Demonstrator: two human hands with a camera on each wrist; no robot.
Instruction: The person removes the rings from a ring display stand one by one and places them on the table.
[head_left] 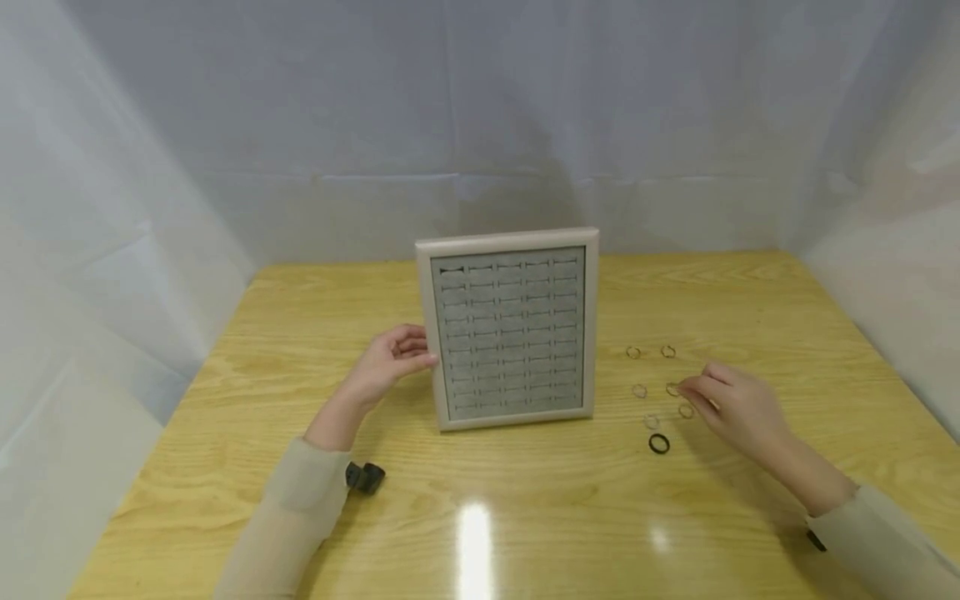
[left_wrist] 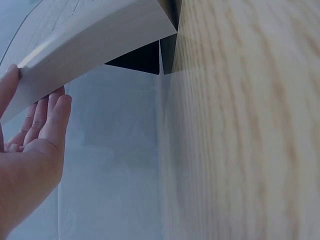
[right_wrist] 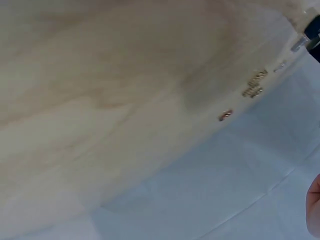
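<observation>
Nearest to me, low at about seven o'clock on the wooden table (head_left: 525, 517), a small black clip-like object (head_left: 365, 477) lies just beside the person's left sleeve (head_left: 300, 492). A little further in, at four o'clock from the table's middle, a black ring (head_left: 658, 443) lies flat, the closest of a loose cluster of rings. The right hand (head_left: 738, 408) rests over that cluster, its fingertips curled together at a thin metal ring (head_left: 672, 389); whether the grip actually pinches the ring I cannot tell, since the wrist view shows only blurred table and a few small glints. Other thin rings lie around it: one (head_left: 651, 422) just beyond the black ring, one (head_left: 686, 411) touching or nearly touching the fingers, one (head_left: 639, 391) to the left, and two (head_left: 633, 352) (head_left: 668, 352) further back. At the middle of the table stands the ring display tray (head_left: 513, 329), propped nearly upright, its grey slotted rows facing me. The left hand (head_left: 390, 362) is at nine o'clock of the tray, its grip apart with relaxed fingers, thumb and fingertips resting on the tray's left frame edge (left_wrist: 90, 47). Beyond, pale fabric (head_left: 480, 125) walls close off the table.
</observation>
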